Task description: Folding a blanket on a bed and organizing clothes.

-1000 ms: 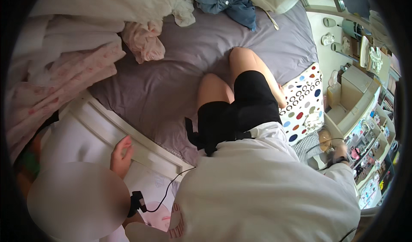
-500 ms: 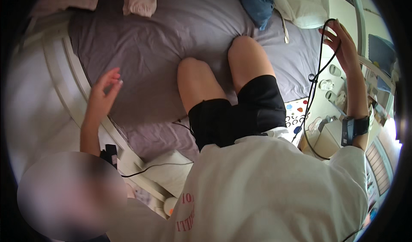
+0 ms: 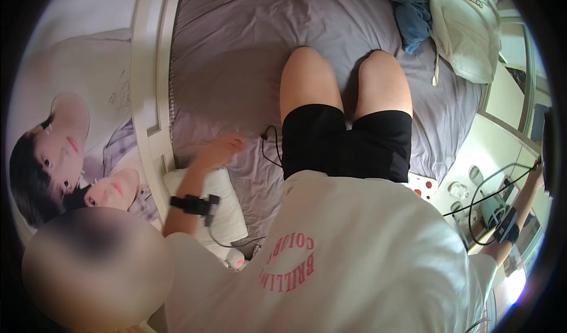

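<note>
My left hand (image 3: pixel 221 151) is over the purple-grey bedsheet (image 3: pixel 230 91), blurred, with its fingers stretched out to the right and nothing seen in them. A thin black cable (image 3: pixel 264 137) lies in a loop on the sheet just beyond its fingertips, running to my black shorts (image 3: pixel 348 147). Out at the far right rim, my right hand (image 3: pixel 538 169) is closed on another black cable (image 3: pixel 472 200), which hangs from it in a loop back toward my side. The fingers there are partly cut off by the dark edge. Each forearm wears a black strapped device.
A rolled white pillow (image 3: pixel 221 212) lies beside my left forearm. The white bed frame (image 3: pixel 147 67) borders a large poster (image 3: pixel 77 156) on the left. A blue denim garment (image 3: pixel 411 26) and a cream bag (image 3: pixel 466 31) lie at the far right. Shoes (image 3: pixel 458 190) stand on the floor.
The view has turned. My left hand has swung right, in above the sheet near the pillow. My right hand has moved outward and lower to the right rim, taking the black cable along.
</note>
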`<state>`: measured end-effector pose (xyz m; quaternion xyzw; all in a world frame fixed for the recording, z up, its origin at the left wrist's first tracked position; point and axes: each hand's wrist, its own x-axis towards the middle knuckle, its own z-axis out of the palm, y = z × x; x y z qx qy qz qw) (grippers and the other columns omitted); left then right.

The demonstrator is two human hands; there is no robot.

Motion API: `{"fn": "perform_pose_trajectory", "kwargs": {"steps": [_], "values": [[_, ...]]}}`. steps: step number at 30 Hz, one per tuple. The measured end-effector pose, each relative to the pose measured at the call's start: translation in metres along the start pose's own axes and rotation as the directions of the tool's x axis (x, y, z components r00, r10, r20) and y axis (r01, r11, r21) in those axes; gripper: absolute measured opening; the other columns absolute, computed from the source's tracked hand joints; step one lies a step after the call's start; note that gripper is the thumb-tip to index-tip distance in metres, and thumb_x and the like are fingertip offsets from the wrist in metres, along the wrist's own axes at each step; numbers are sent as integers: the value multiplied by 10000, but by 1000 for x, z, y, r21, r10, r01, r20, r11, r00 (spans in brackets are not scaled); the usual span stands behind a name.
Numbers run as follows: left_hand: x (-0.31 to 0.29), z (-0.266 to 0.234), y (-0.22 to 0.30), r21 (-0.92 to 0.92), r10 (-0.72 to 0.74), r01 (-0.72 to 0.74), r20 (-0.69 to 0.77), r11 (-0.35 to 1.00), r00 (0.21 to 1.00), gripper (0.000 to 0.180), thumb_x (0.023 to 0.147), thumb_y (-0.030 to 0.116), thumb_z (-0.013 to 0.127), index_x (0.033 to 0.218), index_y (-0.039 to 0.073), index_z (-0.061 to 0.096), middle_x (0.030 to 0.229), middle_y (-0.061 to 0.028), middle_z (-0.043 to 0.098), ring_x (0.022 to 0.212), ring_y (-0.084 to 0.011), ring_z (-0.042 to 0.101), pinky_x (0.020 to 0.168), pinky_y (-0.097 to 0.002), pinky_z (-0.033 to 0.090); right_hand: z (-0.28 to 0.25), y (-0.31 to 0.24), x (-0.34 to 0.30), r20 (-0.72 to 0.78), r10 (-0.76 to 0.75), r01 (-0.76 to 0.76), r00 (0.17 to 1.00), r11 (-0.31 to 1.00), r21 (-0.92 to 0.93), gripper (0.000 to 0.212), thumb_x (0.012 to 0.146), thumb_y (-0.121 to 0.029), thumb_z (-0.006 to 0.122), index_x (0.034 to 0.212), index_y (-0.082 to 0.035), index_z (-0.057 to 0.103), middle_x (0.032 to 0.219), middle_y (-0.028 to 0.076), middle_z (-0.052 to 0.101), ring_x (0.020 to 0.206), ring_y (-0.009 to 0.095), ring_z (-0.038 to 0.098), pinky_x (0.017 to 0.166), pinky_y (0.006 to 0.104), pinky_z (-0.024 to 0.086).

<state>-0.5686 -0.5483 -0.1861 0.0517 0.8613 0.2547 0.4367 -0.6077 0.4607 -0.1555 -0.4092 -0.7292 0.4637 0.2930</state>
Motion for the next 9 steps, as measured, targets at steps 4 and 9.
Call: {"fn": "perform_pose_trajectory", "kwargs": {"steps": [4,9], "values": [[10,127,-6,-288,-357,353,39,890,933,304,789,258,552,1009,49,543,897,-107,584,835,-215,561,710,-291,442,-2,-18,-86,66,-140,148,988,980,-131,326,851,-336,458,998,-59,548,797,10,552,689,82,479,625,203,383],[-5,235,2,-688,-107,251,245,681,964,405,787,356,546,1085,84,512,988,-137,576,887,-272,560,717,-341,443,44,16,-266,781,442,32,442,862,-506,340,833,-361,413,925,-63,549,811,2,533,694,83,490,597,202,386]]}}
